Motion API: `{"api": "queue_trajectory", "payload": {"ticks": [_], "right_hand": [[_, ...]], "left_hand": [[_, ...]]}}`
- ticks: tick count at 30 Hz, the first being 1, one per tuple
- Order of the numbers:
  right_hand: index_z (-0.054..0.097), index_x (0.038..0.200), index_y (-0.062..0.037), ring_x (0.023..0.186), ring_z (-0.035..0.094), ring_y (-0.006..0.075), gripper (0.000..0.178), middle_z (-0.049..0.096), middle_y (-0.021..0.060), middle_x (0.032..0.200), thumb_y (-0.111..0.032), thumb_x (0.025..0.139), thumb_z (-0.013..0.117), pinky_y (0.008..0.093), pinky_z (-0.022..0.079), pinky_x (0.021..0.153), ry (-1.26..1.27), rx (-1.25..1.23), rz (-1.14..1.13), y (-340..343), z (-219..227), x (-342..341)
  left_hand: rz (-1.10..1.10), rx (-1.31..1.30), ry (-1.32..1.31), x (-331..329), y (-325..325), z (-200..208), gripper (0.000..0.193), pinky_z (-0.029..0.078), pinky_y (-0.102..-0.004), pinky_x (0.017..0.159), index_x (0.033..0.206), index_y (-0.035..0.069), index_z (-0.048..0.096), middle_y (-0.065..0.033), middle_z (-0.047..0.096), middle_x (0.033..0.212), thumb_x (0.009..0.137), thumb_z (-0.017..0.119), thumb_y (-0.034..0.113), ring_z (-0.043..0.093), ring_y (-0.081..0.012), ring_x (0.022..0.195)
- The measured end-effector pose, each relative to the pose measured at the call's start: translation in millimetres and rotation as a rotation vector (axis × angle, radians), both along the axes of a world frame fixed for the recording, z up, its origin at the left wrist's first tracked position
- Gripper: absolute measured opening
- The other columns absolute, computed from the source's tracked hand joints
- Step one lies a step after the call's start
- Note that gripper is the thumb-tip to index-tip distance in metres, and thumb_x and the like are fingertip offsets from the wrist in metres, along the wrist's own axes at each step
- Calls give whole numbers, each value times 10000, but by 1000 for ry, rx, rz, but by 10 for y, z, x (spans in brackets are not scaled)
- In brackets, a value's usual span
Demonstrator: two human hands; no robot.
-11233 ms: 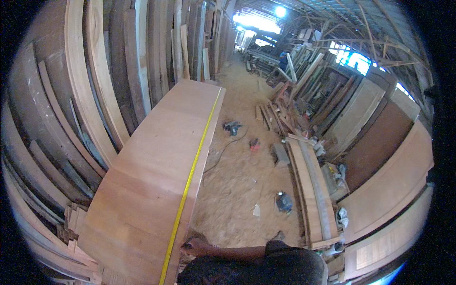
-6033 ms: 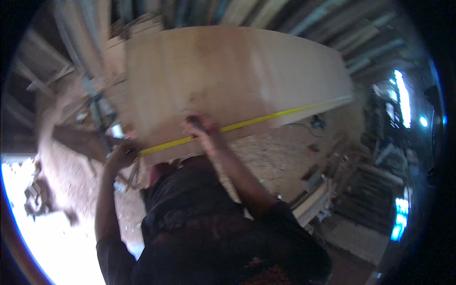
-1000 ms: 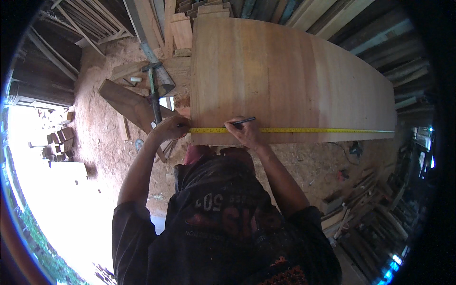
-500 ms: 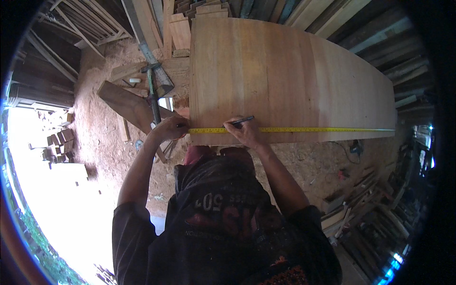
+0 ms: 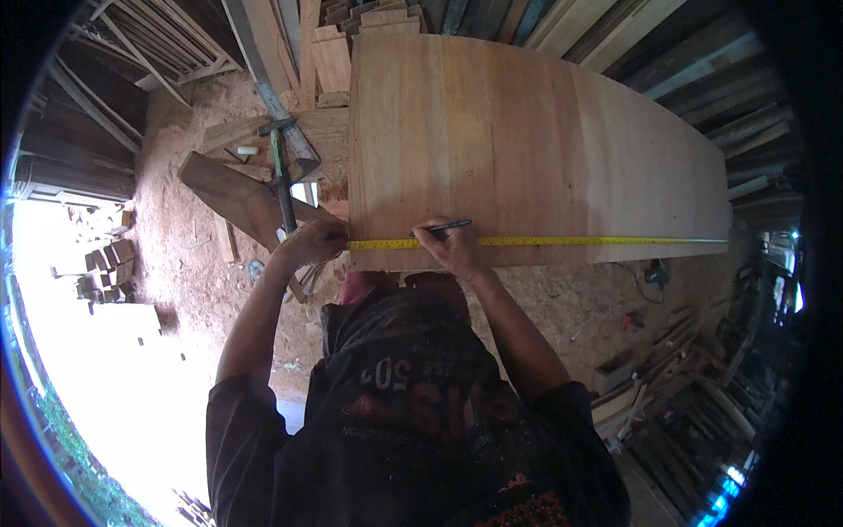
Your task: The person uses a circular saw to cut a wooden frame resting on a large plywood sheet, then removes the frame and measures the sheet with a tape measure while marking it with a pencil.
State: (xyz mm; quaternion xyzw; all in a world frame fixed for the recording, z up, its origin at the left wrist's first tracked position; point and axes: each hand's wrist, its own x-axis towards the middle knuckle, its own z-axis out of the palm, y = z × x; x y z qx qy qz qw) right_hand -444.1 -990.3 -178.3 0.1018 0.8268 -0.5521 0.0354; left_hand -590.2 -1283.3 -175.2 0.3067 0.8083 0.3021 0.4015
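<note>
A broad plywood sheet (image 5: 492,140) lies in front of me, reaching away to the right. Along its near edge runs a yellow tape measure (image 5: 562,241), pulled out straight to the sheet's far right end. My left hand (image 5: 314,241) is closed around the tape's case at the sheet's left edge; the fingers hide most of the case. In my right hand (image 5: 453,246) is a dark pen (image 5: 454,226), pinched between thumb and fingers. That hand rests over the tape on the plywood, with the pen's tip beside the tape's upper edge.
Left of the sheet, a long bar clamp (image 5: 282,171) crosses some boards (image 5: 233,195). Stacked timber (image 5: 694,97) lines the back right. Sawdust covers the floor (image 5: 184,255). A power tool with a cord (image 5: 654,274) lies beyond the sheet's near right edge.
The pen has tipped slightly flatter in my right hand. Both hands and the tape stay in nearly the same place.
</note>
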Motion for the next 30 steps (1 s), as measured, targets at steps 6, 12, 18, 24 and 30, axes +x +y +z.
{"api": "queue_trajectory", "payload": {"ticks": [6, 12, 18, 24, 30], "right_hand": [[760, 946, -14, 772, 702, 143, 175, 755, 91, 843, -188, 928, 757, 320, 550, 690, 65, 111, 28, -8, 3, -5], [753, 980, -15, 781, 675, 122, 213, 742, 61, 856, -224, 969, 716, 297, 529, 693, -116, -91, -34, 24, 76, -2], [733, 1024, -5, 828, 669, 123, 254, 728, 57, 897, -251, 1005, 671, 291, 521, 731, -106, -124, -147, 63, 108, 94], [730, 1019, -7, 831, 683, 142, 229, 738, 80, 907, -230, 994, 684, 319, 550, 741, -47, -136, -183, 101, 134, 133], [733, 1038, -7, 872, 678, 144, 233, 733, 79, 929, -227, 1001, 668, 306, 527, 765, -61, -99, -132, 93, 248, 132]], "left_hand": [[11, -25, -94, -16, -23, -79, 219, 550, -407, 796, 991, 26, 728, -129, 724, 890, 904, 636, 205, 714, -284, 840], [-7, -74, -65, -45, -43, -103, 241, 558, -431, 782, 1015, 27, 755, -163, 745, 929, 918, 703, 241, 724, -294, 872], [-73, 17, 39, -76, -35, -96, 227, 562, -400, 764, 1012, 41, 755, -121, 747, 867, 924, 658, 225, 731, -272, 820], [-39, -73, -48, -98, -23, -62, 245, 564, -390, 751, 1021, 34, 752, -137, 745, 904, 935, 661, 244, 730, -243, 824], [-38, -128, -99, -92, -7, 12, 260, 557, -399, 809, 1049, 33, 752, -136, 748, 968, 925, 675, 248, 713, -251, 888]]}}
